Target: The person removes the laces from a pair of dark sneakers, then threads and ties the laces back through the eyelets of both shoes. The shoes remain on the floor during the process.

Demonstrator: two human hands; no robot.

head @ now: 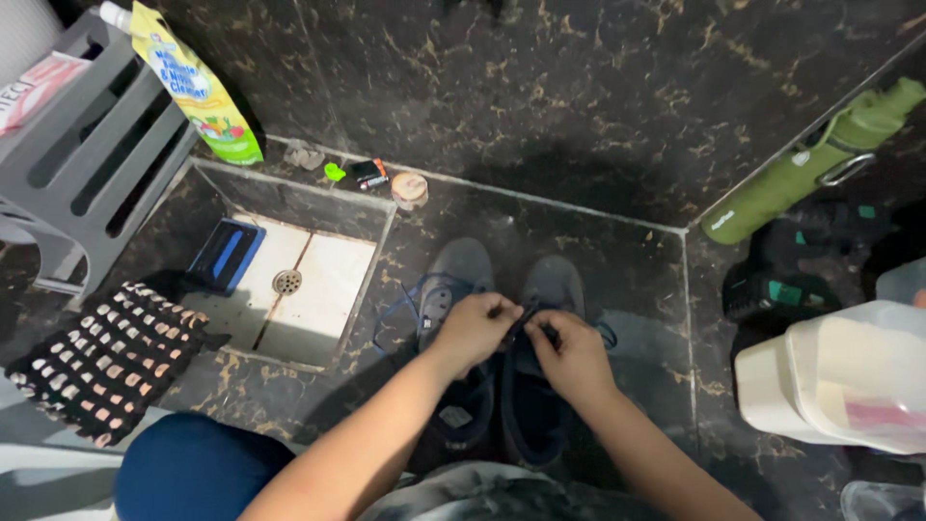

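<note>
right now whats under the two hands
A pair of dark grey shoes on the black marble floor. The left hand and right hand pinch dark laces; the tongues beneath are covered.

Bare floor (598, 125) lies beyond the shoes (502, 299); a white container (849, 376) apparently crowds the right.

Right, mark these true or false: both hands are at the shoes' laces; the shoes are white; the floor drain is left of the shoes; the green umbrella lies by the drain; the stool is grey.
1. Both hands, left hand and right hand, are at the laces of the shoes: true.
2. The shoes are white: false, they are dark grey.
3. The drain is left of the shoes: true.
4. The umbrella lies by the drain: false, it lies far right.
5. The stool is grey: true.
</note>
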